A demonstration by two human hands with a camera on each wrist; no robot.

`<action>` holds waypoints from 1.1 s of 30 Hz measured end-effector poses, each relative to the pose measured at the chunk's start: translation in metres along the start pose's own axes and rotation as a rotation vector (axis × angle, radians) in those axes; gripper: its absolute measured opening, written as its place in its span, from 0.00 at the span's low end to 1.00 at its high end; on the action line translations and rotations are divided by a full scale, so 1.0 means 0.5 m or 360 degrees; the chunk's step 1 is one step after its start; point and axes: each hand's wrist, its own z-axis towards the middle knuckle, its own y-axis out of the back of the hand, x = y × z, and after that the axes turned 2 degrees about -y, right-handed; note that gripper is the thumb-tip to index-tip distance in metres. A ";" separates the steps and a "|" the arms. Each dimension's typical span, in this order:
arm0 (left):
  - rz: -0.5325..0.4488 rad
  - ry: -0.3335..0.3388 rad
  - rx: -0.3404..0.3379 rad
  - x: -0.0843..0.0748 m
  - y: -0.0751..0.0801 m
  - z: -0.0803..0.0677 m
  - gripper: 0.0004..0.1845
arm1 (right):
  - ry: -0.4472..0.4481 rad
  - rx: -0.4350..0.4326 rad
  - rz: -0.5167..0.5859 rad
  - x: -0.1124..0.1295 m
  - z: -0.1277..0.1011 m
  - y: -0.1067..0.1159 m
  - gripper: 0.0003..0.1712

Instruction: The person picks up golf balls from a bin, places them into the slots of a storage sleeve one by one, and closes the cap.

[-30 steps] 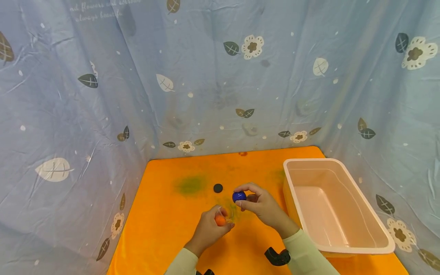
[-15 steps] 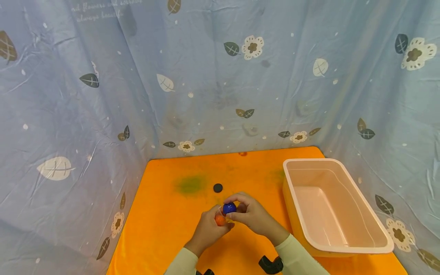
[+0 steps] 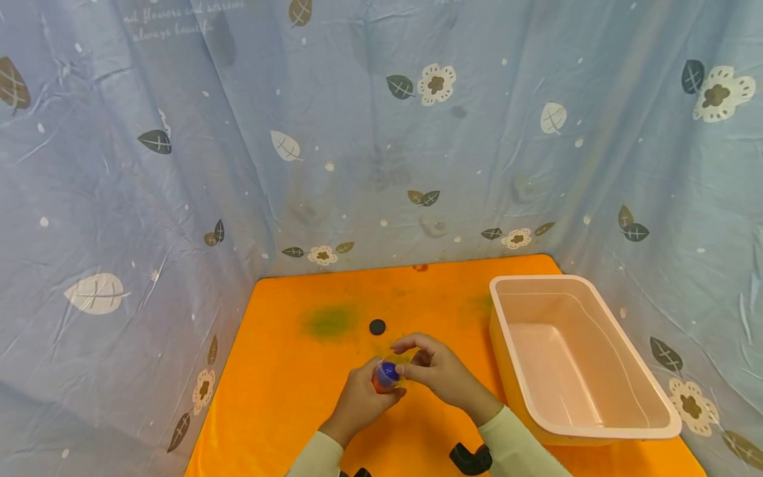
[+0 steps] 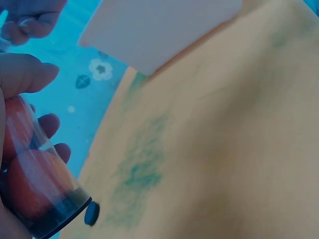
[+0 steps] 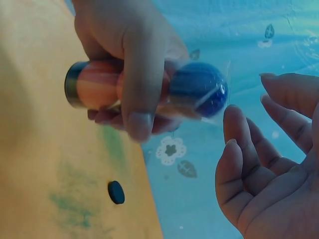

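a clear, smooth-walled cylinder of a tube [image 4: 74, 200] sits in the grip of the left hand [image 3: 365, 391], thumb and fingers wrapped round it, above the near middle of the bench. a black base [image 5: 74, 84] closes one end; the mouth end points toward the right hand [image 3: 441, 371]. that hand is loosely curved, thumb and fingers spread apart and holding nothing, just beside the mouth; whether a fingertip touches the rim i cannot tell.

inside the tube, two round orange balls show: the lower ball [image 4: 37, 184] near the base, the upper ball [image 4: 17, 124] partly behind the fingers. a glossy blue ball [image 5: 198, 89] lies within the clear wall at the mouth end.

the bench wears an orange covering [image 3: 286, 371] with greenish smudges. on it, beyond the hands, lies a flat black disc [image 3: 377, 326]. to the right stands a pale pink tub [image 3: 505, 358], oblong, with rounded corners and a lipped rim. creased blue curtain [image 3: 334, 132], printed with leaves and flowers, hangs behind.
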 end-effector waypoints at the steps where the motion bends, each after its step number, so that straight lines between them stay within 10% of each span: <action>1: -0.0009 0.0022 -0.0014 0.001 0.003 -0.002 0.18 | 0.0004 -0.0007 0.0001 -0.002 0.001 0.001 0.17; 18: 0.0105 0.0400 -0.0489 0.079 0.132 -0.069 0.22 | -0.0115 -0.0136 -0.0049 -0.038 0.009 0.011 0.19; 33: 0.0069 0.0424 -0.0504 0.086 0.140 -0.081 0.20 | -0.0202 -0.0284 -0.0267 -0.146 0.134 -0.015 0.22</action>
